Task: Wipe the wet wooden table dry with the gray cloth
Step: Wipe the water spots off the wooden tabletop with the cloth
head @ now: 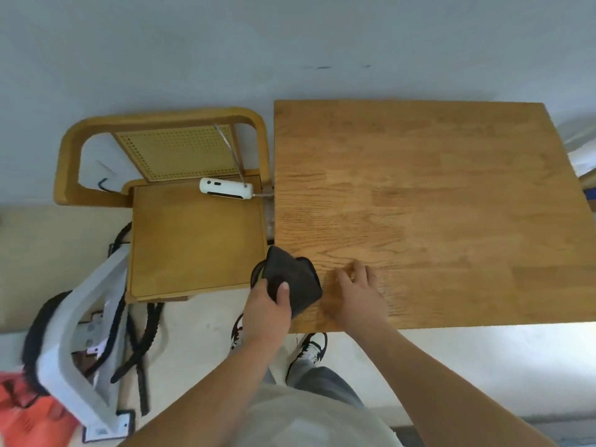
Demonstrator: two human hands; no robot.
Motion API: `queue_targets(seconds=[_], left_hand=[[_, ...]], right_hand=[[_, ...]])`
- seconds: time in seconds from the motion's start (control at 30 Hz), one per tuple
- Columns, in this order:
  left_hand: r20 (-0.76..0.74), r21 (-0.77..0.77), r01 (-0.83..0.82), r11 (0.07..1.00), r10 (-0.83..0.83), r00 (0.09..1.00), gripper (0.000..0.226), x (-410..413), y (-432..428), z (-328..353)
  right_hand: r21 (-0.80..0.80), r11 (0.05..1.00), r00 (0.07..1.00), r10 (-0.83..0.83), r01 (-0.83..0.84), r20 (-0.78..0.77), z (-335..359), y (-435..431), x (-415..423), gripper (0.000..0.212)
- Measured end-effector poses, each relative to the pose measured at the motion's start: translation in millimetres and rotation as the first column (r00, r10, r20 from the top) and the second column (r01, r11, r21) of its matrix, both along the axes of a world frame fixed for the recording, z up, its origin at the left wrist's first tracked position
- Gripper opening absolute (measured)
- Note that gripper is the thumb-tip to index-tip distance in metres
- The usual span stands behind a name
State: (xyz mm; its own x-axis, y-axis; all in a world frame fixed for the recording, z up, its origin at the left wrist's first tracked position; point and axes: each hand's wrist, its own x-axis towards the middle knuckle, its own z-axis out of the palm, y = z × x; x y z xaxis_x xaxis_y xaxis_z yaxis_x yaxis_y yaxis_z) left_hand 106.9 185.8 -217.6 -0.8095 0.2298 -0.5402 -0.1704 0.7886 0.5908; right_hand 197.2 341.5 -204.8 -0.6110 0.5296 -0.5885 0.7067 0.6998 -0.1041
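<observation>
The wooden table point(435, 204) fills the right half of the view. A dark gray cloth point(298, 279) lies bunched at the table's near left corner, partly hanging over the edge. My left hand point(269, 306) grips the cloth from the near side, thumb on top. My right hand point(358, 290) rests flat on the tabletop just right of the cloth, fingers spread and slightly blurred, holding nothing.
A wooden chair point(193, 237) with a cane back stands against the table's left edge; a white device point(225, 188) with a cord lies on its seat. White frame, black hoses and an orange object point(29, 414) sit on the floor at lower left. My shoes point(311, 346) are under the table's near edge.
</observation>
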Motion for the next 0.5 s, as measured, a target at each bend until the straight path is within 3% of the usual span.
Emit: queue_targets(seconds=[0.07, 0.13, 0.27, 0.37, 0.5], left_hand=[[0.05, -0.016, 0.038, 0.999, -0.037, 0.998, 0.072, 18.1, 1.4, -1.8], [0.092, -0.061, 0.049, 0.997, -0.044, 0.995, 0.083, 26.6, 2.3, -11.2], [0.162, -0.141, 0.003, 0.99, 0.02, 0.987, 0.063, -2.2, 18.4, -30.5], [0.189, -0.049, 0.048, 0.998, -0.038, 0.981, 0.056, -40.2, 36.7, -32.6], [0.188, 0.029, 0.04, 0.999, -0.045, 0.981, 0.063, -57.7, 45.7, -33.9]], right_hand=[[0.023, 0.999, 0.999, 0.035, -0.036, 0.015, 0.3, 2.7, -2.0, 0.084], [0.035, 0.998, 0.998, 0.053, -0.054, 0.025, 3.2, 3.7, -5.3, 0.085], [0.026, 0.988, 0.986, 0.151, -0.153, 0.073, 7.8, 11.8, -5.4, 0.09], [0.032, 0.968, 0.965, 0.245, -0.249, 0.094, 9.2, 22.3, -2.4, 0.093], [-0.014, 0.954, 0.943, 0.299, -0.3, 0.146, 19.1, 34.4, -7.7, 0.086]])
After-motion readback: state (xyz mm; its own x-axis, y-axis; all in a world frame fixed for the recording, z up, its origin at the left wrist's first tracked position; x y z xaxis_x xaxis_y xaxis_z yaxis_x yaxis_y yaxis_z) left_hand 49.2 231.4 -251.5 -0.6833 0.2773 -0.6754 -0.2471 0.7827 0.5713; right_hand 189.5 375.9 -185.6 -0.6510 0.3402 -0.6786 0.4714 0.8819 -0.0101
